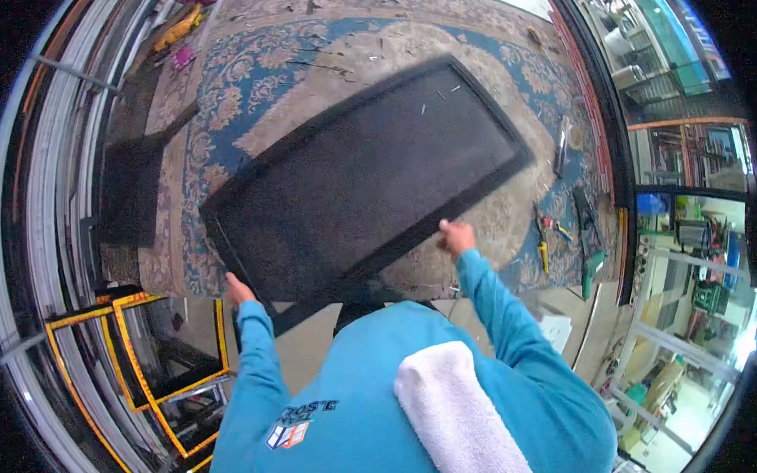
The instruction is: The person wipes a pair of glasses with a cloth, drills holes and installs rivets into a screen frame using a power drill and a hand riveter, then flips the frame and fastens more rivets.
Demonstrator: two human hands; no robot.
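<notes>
The dark panel (352, 187) lies aslant on the carpeted bench (511, 211), near corner jutting past the edge; the frame (395, 242) looks joined all round, the sheet (375, 145) spans it, loose slivers (424, 110) on top! Left hand (240, 290) at the short edge, right hand (455, 238) at the long near one, each grip curled, pinching or not I can't tell; what's left doesn't show.
</notes>
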